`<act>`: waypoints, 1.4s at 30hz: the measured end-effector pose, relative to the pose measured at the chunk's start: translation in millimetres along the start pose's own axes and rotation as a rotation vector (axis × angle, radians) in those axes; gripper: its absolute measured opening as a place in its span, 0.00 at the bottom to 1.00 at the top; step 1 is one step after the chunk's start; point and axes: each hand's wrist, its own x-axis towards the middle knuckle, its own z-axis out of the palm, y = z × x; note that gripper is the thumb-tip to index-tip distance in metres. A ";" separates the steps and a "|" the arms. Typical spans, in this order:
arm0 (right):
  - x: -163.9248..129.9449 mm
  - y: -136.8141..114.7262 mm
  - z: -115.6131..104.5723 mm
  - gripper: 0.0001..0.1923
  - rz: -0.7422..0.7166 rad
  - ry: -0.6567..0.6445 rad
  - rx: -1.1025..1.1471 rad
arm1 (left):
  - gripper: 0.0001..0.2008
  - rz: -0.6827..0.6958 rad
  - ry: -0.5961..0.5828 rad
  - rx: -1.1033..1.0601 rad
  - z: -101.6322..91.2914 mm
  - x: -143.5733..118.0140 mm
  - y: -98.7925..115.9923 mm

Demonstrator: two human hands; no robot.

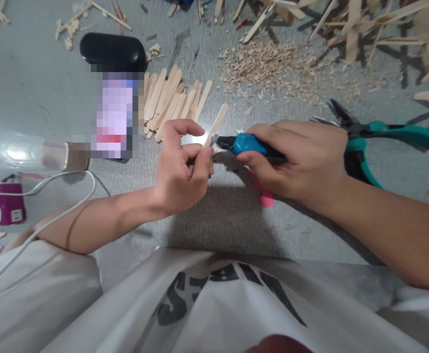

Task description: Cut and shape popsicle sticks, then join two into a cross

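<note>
My left hand [185,171] pinches a flat wooden craft stick [219,119] between thumb and fingers, its rounded far end pointing up and right. The index finger curls above, apart from the stick. Gripped in my right hand [299,157] is a blue-and-black hand tool [249,143] with a short metal tip; the fingers hide much of it, so its exact kind is unclear. That tip meets the stick close to my left thumb. Under the right hand, a pink object [266,197] shows only in part.
Several craft sticks [170,100] lie bunched beyond my left hand, beside a phone [113,117] and black case [113,51]. Wood chips [273,63] and a stick heap [354,29] lie further back. Teal-handled pliers [402,135] rest at right. A white cable [93,181] crosses my left arm.
</note>
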 end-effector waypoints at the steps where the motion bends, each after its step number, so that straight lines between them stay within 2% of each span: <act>1: 0.1 -0.3 -0.1 0.33 0.010 -0.012 0.006 | 0.13 0.034 0.020 0.035 0.9 -0.1 1.2; 3: 0.5 -0.8 -1.1 0.33 0.053 -0.070 0.014 | 0.14 0.111 0.056 0.119 2.8 -0.4 4.0; 6: 1.1 0.0 -1.1 0.33 0.095 -0.093 0.030 | 0.15 0.086 0.049 0.112 4.0 -0.3 7.0; 9: 1.4 4.0 3.3 0.30 0.071 0.011 0.052 | 0.16 0.062 0.049 0.056 2.8 0.7 6.7; 12: 2.0 9.2 7.8 0.29 0.026 0.090 0.028 | 0.17 0.122 0.010 0.055 0.4 1.7 3.8; 18: 1.3 20.8 16.7 0.27 0.093 -0.040 -0.103 | 0.20 0.295 -0.099 0.103 -5.1 4.4 -7.8; 22: 1.9 28.6 26.1 0.24 0.100 -0.049 -0.077 | 0.24 0.355 -0.095 0.152 -4.3 4.7 -13.3; 27: 2.6 25.6 21.3 0.20 -0.023 0.030 -0.005 | 0.22 0.349 -0.054 0.232 -1.7 2.6 -16.8; 30: -2.2 17.9 16.5 0.22 -0.120 -0.011 0.078 | 0.20 0.421 -0.053 0.290 -2.8 3.2 -19.2; 33: -6.0 10.5 15.0 0.24 -0.150 -0.078 0.148 | 0.19 0.482 -0.058 0.312 -4.0 5.7 -20.1; 36: -5.5 7.2 14.7 0.23 -0.134 -0.113 0.130 | 0.19 0.463 -0.067 0.288 -3.8 8.0 -19.4; 40: -3.7 6.9 13.1 0.19 -0.260 -0.016 0.150 | 0.21 0.391 -0.079 0.263 -2.6 9.3 -17.3; 42: -4.0 5.4 11.4 0.16 -0.289 -0.013 0.177 | 0.21 0.324 -0.079 0.251 -2.1 10.0 -15.6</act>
